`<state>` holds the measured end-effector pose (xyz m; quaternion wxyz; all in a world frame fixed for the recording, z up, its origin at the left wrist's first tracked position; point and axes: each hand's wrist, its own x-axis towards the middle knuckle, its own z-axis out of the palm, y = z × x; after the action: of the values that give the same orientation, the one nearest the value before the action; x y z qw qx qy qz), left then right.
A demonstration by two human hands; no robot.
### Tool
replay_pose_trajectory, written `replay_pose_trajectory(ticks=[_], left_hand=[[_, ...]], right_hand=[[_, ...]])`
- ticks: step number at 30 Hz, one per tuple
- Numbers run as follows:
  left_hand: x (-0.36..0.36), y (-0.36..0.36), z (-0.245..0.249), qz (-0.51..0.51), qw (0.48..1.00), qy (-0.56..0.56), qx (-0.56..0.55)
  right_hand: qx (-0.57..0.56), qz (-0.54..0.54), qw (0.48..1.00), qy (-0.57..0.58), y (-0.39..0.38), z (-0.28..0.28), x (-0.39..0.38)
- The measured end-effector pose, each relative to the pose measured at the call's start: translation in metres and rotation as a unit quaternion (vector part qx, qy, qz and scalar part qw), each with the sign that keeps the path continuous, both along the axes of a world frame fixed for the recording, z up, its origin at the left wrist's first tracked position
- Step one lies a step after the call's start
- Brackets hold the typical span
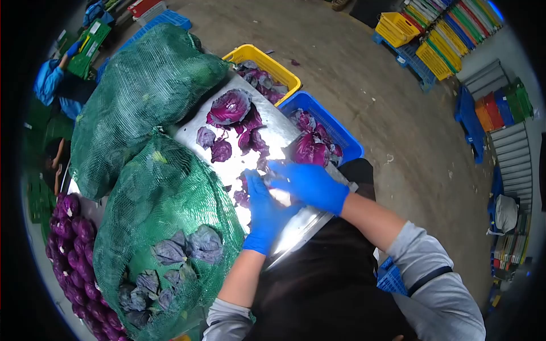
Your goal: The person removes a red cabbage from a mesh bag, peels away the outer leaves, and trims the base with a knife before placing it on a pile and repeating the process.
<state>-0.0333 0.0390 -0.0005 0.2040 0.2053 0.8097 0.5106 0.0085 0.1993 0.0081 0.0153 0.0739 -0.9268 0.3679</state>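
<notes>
Both hands wear blue gloves over a shiny metal table. My left hand lies low over the metal with its fingers stretched out and nothing visible in it. Beside it, my right hand is smeared by motion, so its fingers and anything in them cannot be made out. Loose purple cabbage leaves lie just left of the hands. Farther up the table are a large red cabbage leaf and smaller leaf pieces. Close by my left arm, an open green mesh sack holds several dull red cabbages.
A full green mesh sack leans on the table's far left. Beyond the table edge stand a yellow crate and a blue crate with cabbage leaves. Peeled red cabbages are piled at left. A person in blue handles a green crate.
</notes>
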Motion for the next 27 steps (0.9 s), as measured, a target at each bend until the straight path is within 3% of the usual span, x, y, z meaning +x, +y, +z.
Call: replay_pose_trajectory(ticks=[1, 3, 5, 6, 8, 10, 11, 12, 13, 15, 17, 19, 20, 22, 26, 27], left_hand=[[0.003, 0.000, -0.009, 0.000, 0.998, 0.050, -0.035], [0.005, 0.002, -0.016, 0.000, 0.983, 0.155, -0.097], [0.000, 0.006, -0.007, -0.012, 0.984, 0.169, -0.063], [-0.001, 0.008, -0.004, -0.032, 0.986, 0.140, -0.090], [0.003, 0.012, -0.003, -0.050, 0.986, 0.113, -0.114], [0.020, 0.012, -0.006, -0.058, 0.949, 0.289, -0.114], [0.027, 0.006, -0.001, -0.072, 0.953, 0.280, -0.095], [0.028, -0.001, -0.005, -0.060, 0.961, 0.257, -0.080], [0.030, -0.004, -0.011, -0.045, 0.970, 0.229, -0.062], [0.025, -0.011, 0.009, 0.002, 0.996, 0.092, -0.005], [0.019, -0.025, -0.018, 0.066, 0.979, 0.193, 0.014], [0.013, -0.026, 0.000, 0.034, 0.993, 0.103, -0.048], [0.012, -0.024, -0.002, 0.032, 0.993, 0.105, -0.050], [0.013, -0.022, -0.008, 0.022, 0.958, 0.254, -0.128], [0.006, -0.009, 0.000, -0.025, 0.965, 0.245, -0.090], [0.007, -0.003, 0.007, -0.024, 0.971, 0.210, -0.113]], right_hand=[[0.095, 0.075, 0.993, 0.015, 0.006, -0.006, -0.007], [0.043, 0.055, 0.997, 0.015, 0.009, -0.004, -0.027], [0.285, 0.077, 0.949, -0.111, 0.014, 0.018, -0.034], [0.235, -0.002, 0.968, -0.092, 0.014, 0.009, -0.032], [0.223, -0.056, 0.968, -0.097, 0.028, -0.030, -0.036], [0.205, -0.107, 0.968, -0.098, 0.038, -0.034, -0.037], [0.068, -0.172, 0.963, -0.197, 0.045, -0.026, -0.034], [-0.071, -0.232, 0.925, -0.292, 0.048, -0.021, -0.031], [-0.071, -0.233, 0.925, -0.292, 0.047, -0.021, -0.026], [0.030, -0.252, 0.960, -0.117, 0.038, -0.024, -0.009], [0.048, -0.245, 0.962, -0.107, 0.015, 0.004, 0.005], [-0.071, -0.180, 0.980, -0.051, -0.009, 0.005, 0.026], [-0.073, -0.182, 0.979, -0.049, -0.016, 0.001, 0.030], [-0.023, -0.179, 0.982, 0.048, -0.027, -0.004, 0.035], [0.068, -0.216, 0.973, 0.035, -0.031, 0.008, 0.044], [0.142, -0.198, 0.970, -0.012, -0.033, 0.007, 0.046]])
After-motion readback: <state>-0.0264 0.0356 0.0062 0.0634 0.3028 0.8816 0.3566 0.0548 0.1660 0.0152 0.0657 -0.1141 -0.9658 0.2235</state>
